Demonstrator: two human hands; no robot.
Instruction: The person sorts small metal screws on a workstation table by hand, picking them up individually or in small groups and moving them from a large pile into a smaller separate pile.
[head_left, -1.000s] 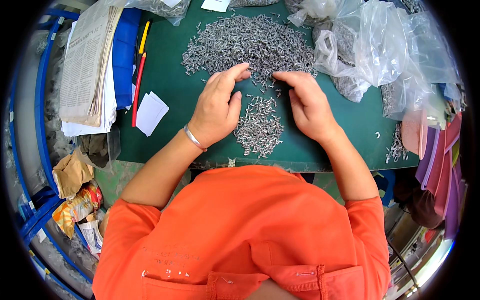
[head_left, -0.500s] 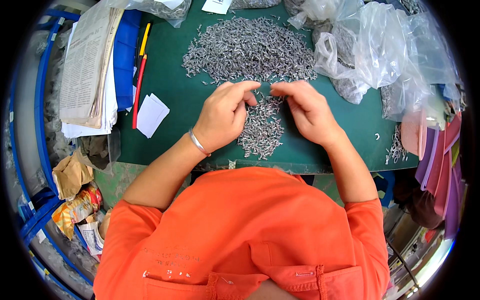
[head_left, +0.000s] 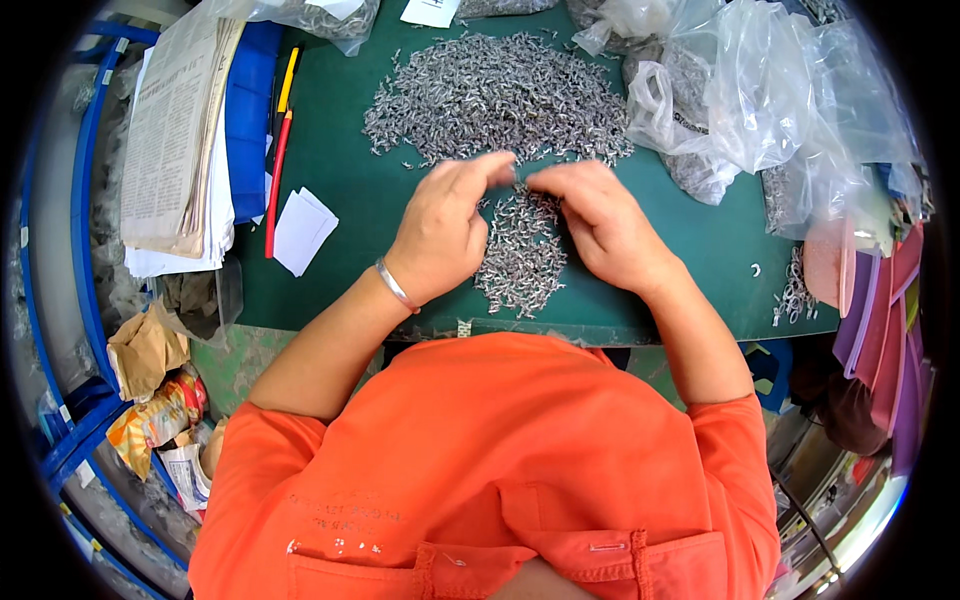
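We flank the small pile (head_left: 520, 262), left hand (head_left: 442, 222) and right hand (head_left: 610, 222) curved, thumbs (head_left: 477, 238) apart from fingers (head_left: 560, 178).

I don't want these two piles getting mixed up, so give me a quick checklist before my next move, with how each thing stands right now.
1. Smaller pile of metal pieces fully on the green table: ok.
2. Left hand and right hand on either side of that pile's far end: ok.
3. Fingers free of pieces: cannot tell; their undersides are hidden.
4. Gap to the larger pile of metal pieces bare: cannot tell; the hands partly cover it.
5. No strays around the larger pile: not ok; a few lie loose at its edges.
6. White paper slips clear of both piles: ok.
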